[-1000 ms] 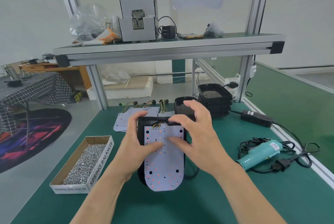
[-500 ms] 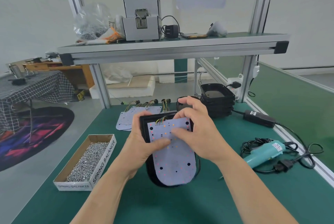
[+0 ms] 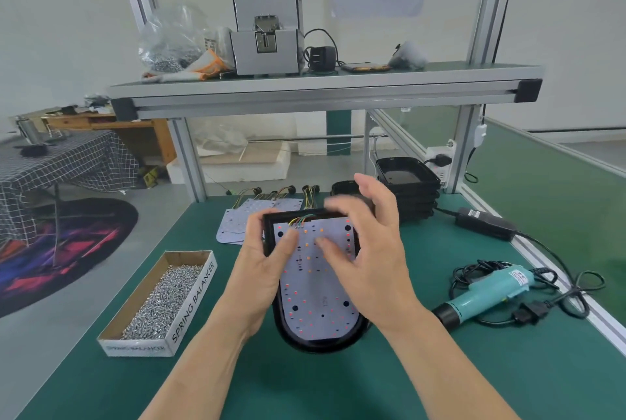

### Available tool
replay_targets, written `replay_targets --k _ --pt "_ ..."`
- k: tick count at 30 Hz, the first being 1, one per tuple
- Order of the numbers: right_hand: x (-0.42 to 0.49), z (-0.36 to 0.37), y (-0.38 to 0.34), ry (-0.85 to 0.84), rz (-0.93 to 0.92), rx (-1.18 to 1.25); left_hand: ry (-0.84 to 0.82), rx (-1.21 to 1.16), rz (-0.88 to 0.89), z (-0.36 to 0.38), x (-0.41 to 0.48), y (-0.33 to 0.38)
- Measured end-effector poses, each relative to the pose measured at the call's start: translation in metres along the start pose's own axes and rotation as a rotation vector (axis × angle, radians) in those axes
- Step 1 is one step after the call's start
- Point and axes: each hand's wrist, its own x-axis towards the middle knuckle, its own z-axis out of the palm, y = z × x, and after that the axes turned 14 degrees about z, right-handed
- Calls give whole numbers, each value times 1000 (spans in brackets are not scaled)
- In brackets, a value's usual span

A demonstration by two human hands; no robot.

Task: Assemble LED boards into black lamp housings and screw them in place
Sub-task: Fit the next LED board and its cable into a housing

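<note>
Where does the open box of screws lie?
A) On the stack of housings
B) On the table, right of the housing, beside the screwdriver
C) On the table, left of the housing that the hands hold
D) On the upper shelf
C: the screw box lies on the table, left of the housing; the screwdriver is on the right.

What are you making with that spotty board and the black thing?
A person is fitting an LED board into a black lamp housing. The left hand grips the housing's left edge, thumb on the board; the right hand touches the board with its thumb, fingers blurred. The box of screws and the teal electric screwdriver lie alongside, unused.
</note>
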Motion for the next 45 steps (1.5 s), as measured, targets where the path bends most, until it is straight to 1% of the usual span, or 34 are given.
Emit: replay_targets --k 2,5,6,7,9,12,14,16,17,18,20,21,23,25,26,27,30,32,34,36,39,42,45 --pt "1 -1 2 -25 67 83 15 -3 -3 1 1 1" --pt "5 -5 5 -104 376 294 61 -36 -1 -1 3 4" --pt "6 -6 7 -124 447 333 63 -41 4 -1 4 5" --pt "7 -6 9 -125 474 328 59 -48 0 -1 4 6" --pt "7 -5 11 -92 454 281 59 -88 -32 0 5 7" --pt "5 0 11 -55 434 239 106 -160 -94 0 5 5" --pt "3 2 14 -82 426 218 121 -157 -101 -1 5 5" --pt "2 1 17 -174 408 215 111 -160 -92 -3 5 5" --pt "2 -2 19 -240 406 273 105 -160 -91 -5 5 5" --pt "3 -6 20 -292 433 385 95 -158 -93 -7 5 4" --pt "8 -11 26 -327 549 621 62 -151 -103 -12 7 3" --pt "11 -13 30 -342 588 650 43 -150 -104 -14 8 3" --pt "12 -13 36 -429 594 554 8 -166 -104 -16 9 3" --pt "10 -7 37 -606 559 477 -33 -237 -114 -16 8 2" --pt "10 -4 38 -666 557 477 -61 -285 -123 -18 7 1" --pt "10 -2 39 -673 561 482 -93 -329 -129 -20 6 -1" --pt "14 -7 41 -574 575 518 -165 -444 -160 -32 4 -5" --pt "17 -15 43 -628 557 491 -139 -511 -207 -40 4 -7" --pt "17 -23 43 -688 529 340 -55 -584 -227 -47 2 -12" --pt "16 -27 37 -706 488 189 44 -633 -256 -53 0 -21" --pt "13 -29 25 -725 361 -35 96 -579 -314 -58 -5 -34" --pt "9 -26 15 -783 255 -147 140 -595 -389 -62 -9 -41" --pt "2 -17 10 -715 188 -201 148 -561 -459 -70 -11 -44"
